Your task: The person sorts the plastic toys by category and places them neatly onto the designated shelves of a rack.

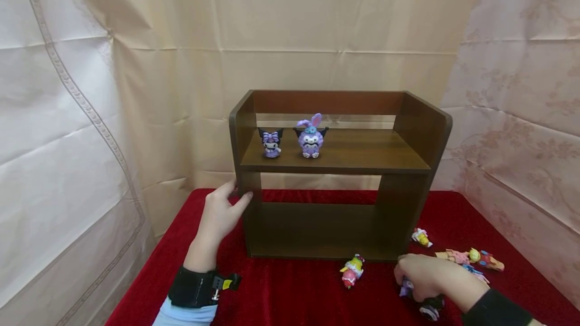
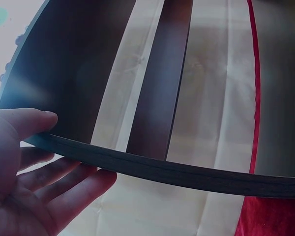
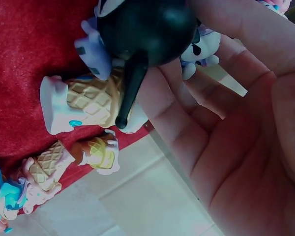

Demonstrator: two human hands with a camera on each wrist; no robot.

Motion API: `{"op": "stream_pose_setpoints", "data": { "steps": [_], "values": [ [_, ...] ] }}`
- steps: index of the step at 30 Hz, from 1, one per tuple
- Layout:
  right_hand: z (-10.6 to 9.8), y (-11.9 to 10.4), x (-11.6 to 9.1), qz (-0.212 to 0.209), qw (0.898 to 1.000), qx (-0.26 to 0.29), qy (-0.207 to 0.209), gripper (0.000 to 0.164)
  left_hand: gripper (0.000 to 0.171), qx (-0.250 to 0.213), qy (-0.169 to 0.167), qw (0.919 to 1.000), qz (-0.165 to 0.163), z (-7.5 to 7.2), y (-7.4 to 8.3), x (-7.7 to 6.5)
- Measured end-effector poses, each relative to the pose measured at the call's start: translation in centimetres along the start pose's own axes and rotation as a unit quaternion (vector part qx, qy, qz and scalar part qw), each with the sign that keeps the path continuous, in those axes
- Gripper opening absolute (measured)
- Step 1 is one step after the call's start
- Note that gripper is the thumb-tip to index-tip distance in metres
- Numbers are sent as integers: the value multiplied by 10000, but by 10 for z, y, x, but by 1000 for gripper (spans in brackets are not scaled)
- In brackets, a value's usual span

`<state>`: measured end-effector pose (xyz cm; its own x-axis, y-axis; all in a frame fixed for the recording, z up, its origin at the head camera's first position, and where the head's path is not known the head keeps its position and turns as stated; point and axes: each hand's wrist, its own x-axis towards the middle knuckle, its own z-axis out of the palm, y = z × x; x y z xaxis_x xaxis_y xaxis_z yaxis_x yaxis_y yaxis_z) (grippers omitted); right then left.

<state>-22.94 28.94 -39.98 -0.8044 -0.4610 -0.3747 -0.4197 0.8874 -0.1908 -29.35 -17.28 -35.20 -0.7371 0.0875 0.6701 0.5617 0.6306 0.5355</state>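
Note:
A brown two-tier wooden shelf [image 1: 353, 147] stands on the red cloth. My left hand [image 1: 221, 215] grips the front edge of its left side panel, thumb inside and fingers outside, as the left wrist view shows. Beyond the shelf's front right corner, my right hand [image 1: 423, 274] pinches a small purple-and-white figurine [image 3: 201, 51] low over the cloth, partly hidden by the fingers. Beside that hand lies a black-headed figurine [image 3: 155, 32] with purple parts. Two purple-and-black figurines stand on the upper tier, one with a bow [image 1: 272, 145], the other with rabbit ears [image 1: 310, 142].
A yellow-and-pink figurine [image 1: 352, 270] lies in front of the shelf. Right of the shelf are a small yellow-and-white figurine [image 1: 422, 237] and several others, including one with a waffle-cone body [image 3: 93, 101]. Curtains [image 1: 163, 89] hang behind and at both sides.

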Motion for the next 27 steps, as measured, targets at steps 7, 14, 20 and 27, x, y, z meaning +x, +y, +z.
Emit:
{"op": "stream_pose_setpoints", "data": {
  "steps": [7, 14, 20, 27],
  "values": [
    [0, 5, -2, -613, 9975, 184, 311, 29, 40, -54, -18, 10000, -36, -1, 2, 0],
    [-2, 4, -1, -1048, 9923, 469, 462, 27, 39, -64, 0, 10000, -23, -2, 1, -1],
    [-4, -1, 0, -1142, 9905, 623, 444, 24, 38, -95, 11, 9999, -40, -2, 2, -2],
    [-3, -5, 3, -1457, 9845, 697, 685, 22, 37, -119, 19, 9999, 29, -1, 2, -1]
  ]
}}
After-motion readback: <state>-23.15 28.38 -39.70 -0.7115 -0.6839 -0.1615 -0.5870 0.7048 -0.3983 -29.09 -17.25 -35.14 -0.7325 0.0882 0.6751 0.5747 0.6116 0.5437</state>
